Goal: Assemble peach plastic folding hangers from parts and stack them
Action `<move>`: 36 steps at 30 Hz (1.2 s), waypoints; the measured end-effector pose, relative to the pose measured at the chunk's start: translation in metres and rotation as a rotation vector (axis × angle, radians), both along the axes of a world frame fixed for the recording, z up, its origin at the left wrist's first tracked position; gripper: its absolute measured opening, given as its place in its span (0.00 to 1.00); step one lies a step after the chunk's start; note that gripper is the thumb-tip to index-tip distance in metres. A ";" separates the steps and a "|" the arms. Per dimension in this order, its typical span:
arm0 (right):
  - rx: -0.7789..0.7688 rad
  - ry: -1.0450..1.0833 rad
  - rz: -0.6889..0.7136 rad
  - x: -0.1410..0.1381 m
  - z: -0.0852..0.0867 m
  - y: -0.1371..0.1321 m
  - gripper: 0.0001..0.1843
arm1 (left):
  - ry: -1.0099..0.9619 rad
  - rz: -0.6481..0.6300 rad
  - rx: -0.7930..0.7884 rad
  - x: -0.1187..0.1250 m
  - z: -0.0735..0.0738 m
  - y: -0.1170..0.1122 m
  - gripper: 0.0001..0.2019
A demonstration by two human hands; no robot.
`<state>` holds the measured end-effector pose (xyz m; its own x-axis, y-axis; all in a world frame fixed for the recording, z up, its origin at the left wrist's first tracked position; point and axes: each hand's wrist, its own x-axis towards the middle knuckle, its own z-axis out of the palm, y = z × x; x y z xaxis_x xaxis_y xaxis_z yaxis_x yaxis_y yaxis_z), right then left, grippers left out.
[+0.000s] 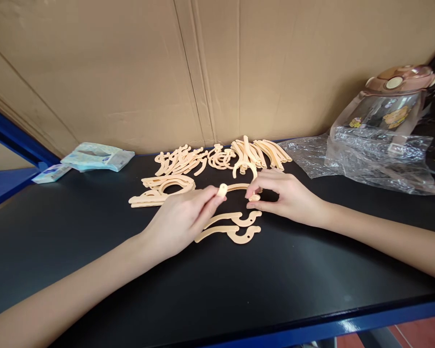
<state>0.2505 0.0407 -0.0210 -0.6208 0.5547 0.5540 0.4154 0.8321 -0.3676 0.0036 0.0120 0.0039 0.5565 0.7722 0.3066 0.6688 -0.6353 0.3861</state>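
1. L hand [179,215], ctr of frame: closed, thumb and fingers pinching a holed beige tab [222,190]; how far the pc. runs inside the grip is hidden.
2. R hand [290,195], right of ctr: thumb and fingers curled, gripping a small beige pc. [254,197] at the tips.
3. Curved beige strip [238,186], ctr, btwn the hands; can't tell if held or lying.
4. Beige hook arc [253,169], just above R fingertips; can't tell if joined to the gripped pc.
5. Hook pcs., qty 2 [242,238], lower ctr, flat, each w/ a hole nr. one end.
6. Slim arms, qty 2 [215,232], same spot, each w/ its right end at a hook pc.
7. Stacked beige pcs. [154,198], left of ctr, beyond L hand.
8. Loose pile of small beige pcs. [181,164], upper ctr-left.
9. Pile of curved hooks [221,160], upper ctr.
10. Pile of long arms [271,151], upper ctr-right.
11. Clear plastic bag [311,154], right side, crumpled, partly in front of next item.
12. Transp. bottle [395,108], upper right, brownish lid, bear print.
13. Lt.-blue packs, qty 2 [97,157], left, overlapping.
14. Blk. tabletop [221,290], blue front edge; cardboard [130,72] behind.
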 end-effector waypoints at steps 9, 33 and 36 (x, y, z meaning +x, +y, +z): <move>-0.123 0.074 0.049 -0.002 0.004 -0.003 0.11 | 0.163 -0.103 0.239 -0.003 -0.013 0.008 0.17; -0.794 0.299 0.156 -0.002 0.006 -0.004 0.24 | 0.162 -0.259 0.238 0.001 -0.012 0.005 0.12; -0.846 0.293 0.217 -0.002 0.006 -0.005 0.23 | 0.164 -0.305 0.249 0.002 -0.011 0.003 0.11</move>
<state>0.2485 0.0361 -0.0148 -0.6575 0.7345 0.1683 0.0755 0.2864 -0.9551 0.0057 0.0148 -0.0069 0.8049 0.4782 0.3514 0.4755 -0.8740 0.1002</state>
